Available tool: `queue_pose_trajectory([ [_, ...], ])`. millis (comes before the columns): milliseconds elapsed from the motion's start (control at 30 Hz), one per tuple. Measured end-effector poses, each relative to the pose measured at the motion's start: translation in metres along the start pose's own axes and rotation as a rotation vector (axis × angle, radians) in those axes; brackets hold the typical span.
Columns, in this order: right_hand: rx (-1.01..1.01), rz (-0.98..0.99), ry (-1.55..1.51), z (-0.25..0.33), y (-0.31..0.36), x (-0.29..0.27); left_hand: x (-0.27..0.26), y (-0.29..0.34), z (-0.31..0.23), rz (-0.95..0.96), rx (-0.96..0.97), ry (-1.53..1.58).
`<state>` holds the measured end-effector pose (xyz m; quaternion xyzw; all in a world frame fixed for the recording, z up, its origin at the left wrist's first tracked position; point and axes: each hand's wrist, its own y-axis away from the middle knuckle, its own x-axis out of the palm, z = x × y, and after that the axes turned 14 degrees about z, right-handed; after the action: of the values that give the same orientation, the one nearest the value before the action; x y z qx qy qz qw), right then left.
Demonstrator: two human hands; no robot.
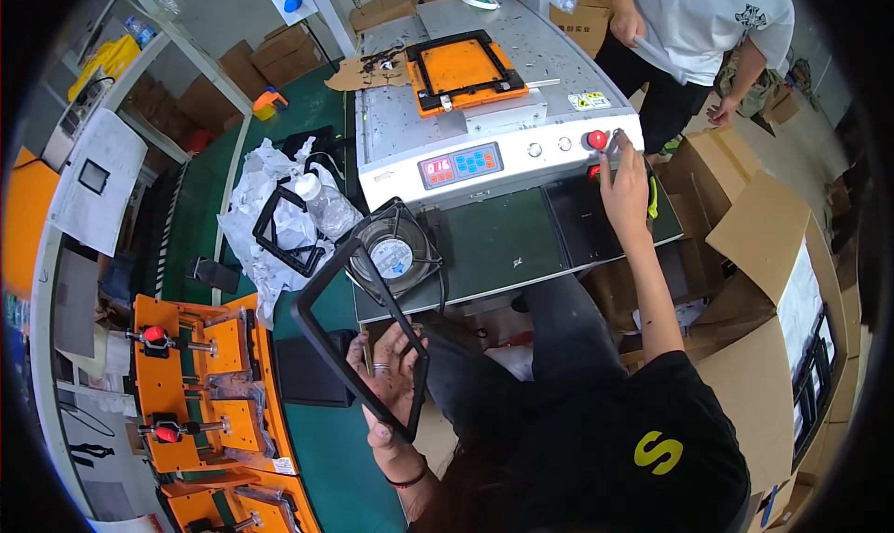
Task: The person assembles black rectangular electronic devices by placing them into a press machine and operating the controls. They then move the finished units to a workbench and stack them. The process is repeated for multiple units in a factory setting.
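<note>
My left hand point(396, 370) is closed around the lower part of a black rectangular frame point(326, 276), which it holds up tilted over my lap. A thin brownish stick-like piece shows between its fingers; I cannot make out what it is. My right hand point(626, 193) reaches to the front right corner of a grey bench machine point(400, 175), fingers stretched out beside a red push button point(597, 139). Whether a fingertip touches the button is not clear. On top of the machine, an orange fixture point(470, 98) carries another black frame point(426, 67).
A small metal fan point(396, 258) stands at the bench edge, near a plastic bottle point(326, 207) and crumpled white wrapping point(244, 202). Orange clamp fixtures point(168, 375) fill the lower left. Open cardboard boxes point(745, 384) stand at right. Another person point(712, 30) stands behind the machine.
</note>
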<state>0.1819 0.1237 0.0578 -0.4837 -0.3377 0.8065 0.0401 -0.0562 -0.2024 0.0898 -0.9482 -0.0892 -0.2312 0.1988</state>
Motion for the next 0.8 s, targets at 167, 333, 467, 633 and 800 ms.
queue_pose_trajectory([
  [167,0.075,0.001,-0.161,0.027,0.001,-0.026,0.012,0.006,0.003,-0.053,-0.032,-0.031],
  [333,-0.381,0.813,-1.606,0.150,0.054,-0.043,0.022,-0.013,0.012,-0.096,-0.088,-0.474],
  [467,-0.311,1.079,-2.053,0.185,0.079,-0.013,0.048,-0.010,0.024,-0.047,-0.173,-1.047],
  [633,-0.315,1.245,-2.646,0.183,0.098,0.009,0.051,0.042,0.012,-0.195,-0.218,-0.274],
  [800,-0.480,1.541,-2.878,0.193,0.128,0.013,0.038,0.057,0.064,0.453,-0.328,0.658],
])
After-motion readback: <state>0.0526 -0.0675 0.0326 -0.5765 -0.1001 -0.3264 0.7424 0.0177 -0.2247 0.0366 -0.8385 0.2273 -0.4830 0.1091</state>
